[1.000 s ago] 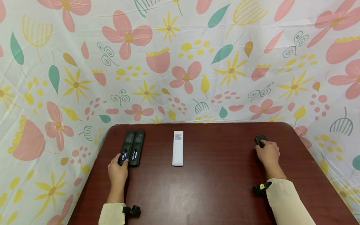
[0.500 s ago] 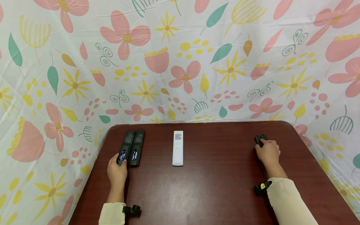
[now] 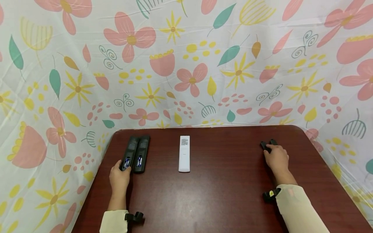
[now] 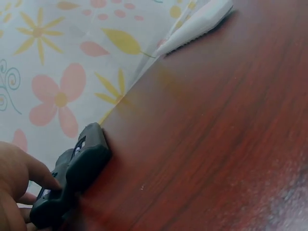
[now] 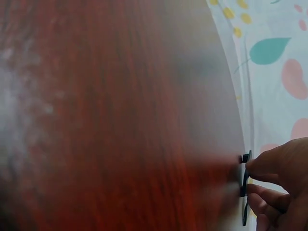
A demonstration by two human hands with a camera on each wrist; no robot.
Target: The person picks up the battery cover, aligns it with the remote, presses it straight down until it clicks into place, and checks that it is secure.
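Observation:
Two black remote controls lie side by side at the table's left, backs up, battery bays uncovered with batteries inside. My left hand (image 3: 119,178) grips the near end of the left black remote (image 3: 131,147), thumb on its right edge. The right black remote (image 3: 142,147) rests close beside it; both show in the left wrist view, where the thumb (image 4: 45,179) presses one. At the far right, my right hand (image 3: 277,160) pinches a small black piece (image 3: 265,146) that looks like a battery cover. A second black piece (image 3: 273,141) lies just right of it, partly hidden by the fingers.
A white remote control (image 3: 184,155) lies face down near the middle of the brown table (image 3: 204,200). A flowered cloth (image 3: 192,64) hangs along the back and sides of the table. Black camera mounts (image 3: 271,195) sit on the wrists.
My right hand has shifted the pinched black piece left and tilted it, parting it from the other. The left hand has drawn the near end of the left black remote slightly left.

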